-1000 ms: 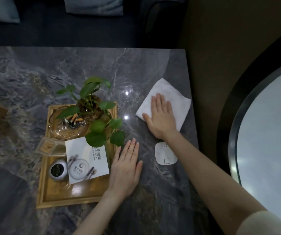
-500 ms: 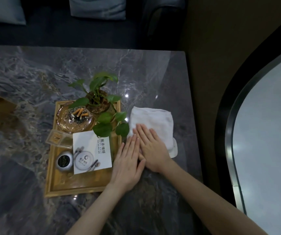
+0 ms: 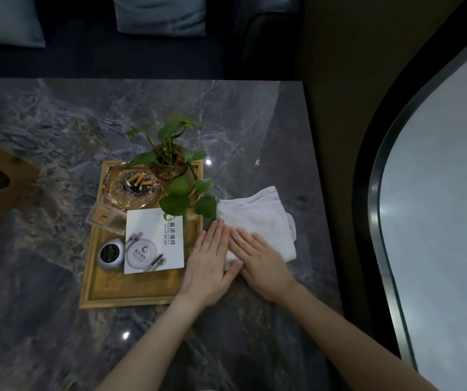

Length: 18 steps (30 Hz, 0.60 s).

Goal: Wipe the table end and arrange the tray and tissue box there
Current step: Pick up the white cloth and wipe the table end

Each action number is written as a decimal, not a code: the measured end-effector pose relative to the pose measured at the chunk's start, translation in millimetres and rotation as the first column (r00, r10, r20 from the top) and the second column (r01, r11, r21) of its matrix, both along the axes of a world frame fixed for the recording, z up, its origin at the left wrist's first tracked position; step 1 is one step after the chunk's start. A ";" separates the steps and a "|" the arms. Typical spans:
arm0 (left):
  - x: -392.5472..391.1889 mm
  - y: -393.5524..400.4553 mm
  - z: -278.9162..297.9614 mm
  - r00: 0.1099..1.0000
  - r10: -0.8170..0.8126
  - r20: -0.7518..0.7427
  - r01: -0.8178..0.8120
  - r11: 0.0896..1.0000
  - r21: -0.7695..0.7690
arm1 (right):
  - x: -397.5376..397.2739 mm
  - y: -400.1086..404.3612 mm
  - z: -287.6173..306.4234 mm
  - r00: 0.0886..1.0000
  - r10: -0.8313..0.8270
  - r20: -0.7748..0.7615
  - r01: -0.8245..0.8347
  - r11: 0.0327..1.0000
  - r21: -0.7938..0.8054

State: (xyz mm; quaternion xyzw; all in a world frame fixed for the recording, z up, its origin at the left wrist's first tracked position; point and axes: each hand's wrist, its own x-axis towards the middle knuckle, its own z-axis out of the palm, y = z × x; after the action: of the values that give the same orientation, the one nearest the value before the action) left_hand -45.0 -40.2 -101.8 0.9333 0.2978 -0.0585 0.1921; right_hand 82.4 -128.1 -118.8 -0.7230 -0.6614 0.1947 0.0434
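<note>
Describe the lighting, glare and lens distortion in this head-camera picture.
Head view: dim overall, with the sofa at the top nearly black; small white glare spots dot the polished marble table; the white cloth and the card on the wooden tray are the brightest things; wide-angle bending curves the table edges; plant tips look slightly soft.

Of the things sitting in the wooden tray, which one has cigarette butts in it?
The round glass ashtray at the tray's far left corner, holding orange-tipped butts and ash. The potted plant, card and small round tin have none.
</note>
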 end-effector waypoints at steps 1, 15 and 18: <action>-2.9 0.2 0.1 1.000 -0.010 0.011 0.010 1.000 -0.004 | -0.3 -4.4 2.4 0.999 0.000 -0.043 0.000 1.000 -0.002; -16.6 -7.8 40.0 0.884 0.397 0.247 -0.212 0.811 -0.546 | 25.5 9.9 105.3 -0.352 -0.558 -0.752 0.569 0.510 -0.645; -23.7 -3.5 67.6 0.818 0.523 0.239 -0.214 0.662 -0.718 | 26.6 10.2 130.0 -0.532 -0.412 -0.740 0.522 0.529 -0.669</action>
State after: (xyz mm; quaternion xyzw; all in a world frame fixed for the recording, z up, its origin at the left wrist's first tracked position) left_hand -68.7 -43.6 -34.1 0.7088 0.3953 0.0864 0.5779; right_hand 109.0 -117.9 11.2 -0.5252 0.0551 0.5754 0.6245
